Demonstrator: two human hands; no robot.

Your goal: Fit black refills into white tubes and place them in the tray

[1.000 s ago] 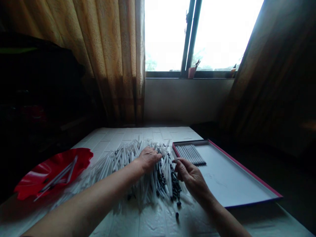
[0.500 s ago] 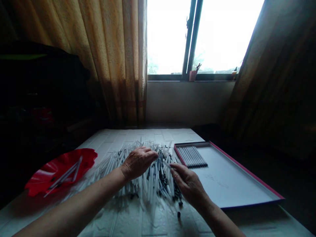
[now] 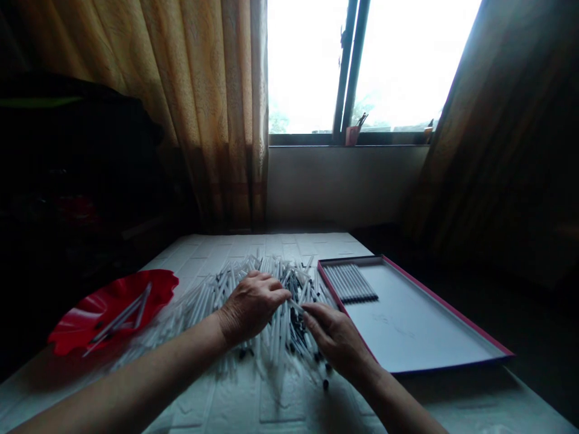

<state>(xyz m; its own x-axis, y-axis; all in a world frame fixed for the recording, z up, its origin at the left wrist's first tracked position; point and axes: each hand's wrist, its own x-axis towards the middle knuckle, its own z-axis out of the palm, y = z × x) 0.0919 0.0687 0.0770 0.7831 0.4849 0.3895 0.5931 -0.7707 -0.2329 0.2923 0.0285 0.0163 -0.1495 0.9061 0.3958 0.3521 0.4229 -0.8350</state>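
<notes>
Across the middle of the table lies a loose pile of clear pen barrels (image 3: 275, 343), with dark caps and dark thin pieces among them. My right hand (image 3: 332, 334) pinches a clear pen barrel (image 3: 296, 306) at the pile's right side. The barrel's other end meets the fingertips of my left hand (image 3: 256, 301), which are closed together over the pile. Whether the left fingers grip the barrel itself or a small part at its end is too small to tell. A row of pens with dark ends (image 3: 350, 283) lies in the shallow box (image 3: 443, 289) at right.
A red wavy-edged dish (image 3: 156, 283) with a few pen pieces stands on the left of the table (image 3: 217, 244). A loose dark cap (image 3: 325, 384) lies near the front. Behind are curtains, a window and a pink cup (image 3: 352, 135) on the sill.
My right hand has moved left, bringing the barrel's end to my left fingertips. My left hand has shifted slightly down. The view has moved slightly.
</notes>
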